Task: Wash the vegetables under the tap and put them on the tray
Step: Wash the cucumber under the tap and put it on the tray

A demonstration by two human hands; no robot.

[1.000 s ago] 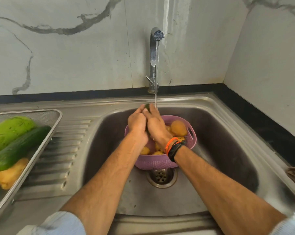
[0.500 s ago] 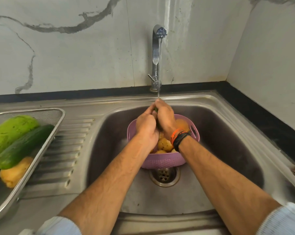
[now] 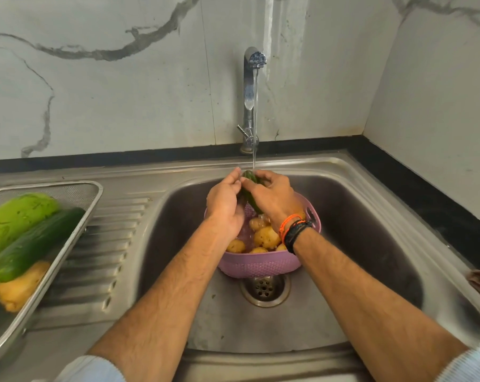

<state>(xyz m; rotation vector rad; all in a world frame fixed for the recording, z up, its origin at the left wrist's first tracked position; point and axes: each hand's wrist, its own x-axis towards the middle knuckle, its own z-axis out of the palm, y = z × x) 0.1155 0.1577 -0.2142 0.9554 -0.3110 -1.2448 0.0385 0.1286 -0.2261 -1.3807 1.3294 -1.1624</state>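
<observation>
Drain (image 3: 265, 288) nearest, pink basket (image 3: 258, 264) of potatoes (image 3: 266, 237) just behind it in the sink (image 3: 371, 244). Above the basket, left hand (image 3: 223, 204) and right hand (image 3: 273, 198) both curl round a small cucumber (image 3: 251, 197) held between them, its tip under the tap (image 3: 251, 86) stream. Tray (image 3: 76, 216) at left holds a gourd (image 3: 15, 219), cucumber, yellow vegetable.

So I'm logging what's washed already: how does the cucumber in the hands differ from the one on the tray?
The cucumber in the hands is held over the pink basket, its far end at the tap's stream; the cucumber on the tray lies untouched on the metal tray. The held one is mostly hidden by the left hand and right hand; the tray one shows full length, beside other produce. Both are dark green.
</observation>
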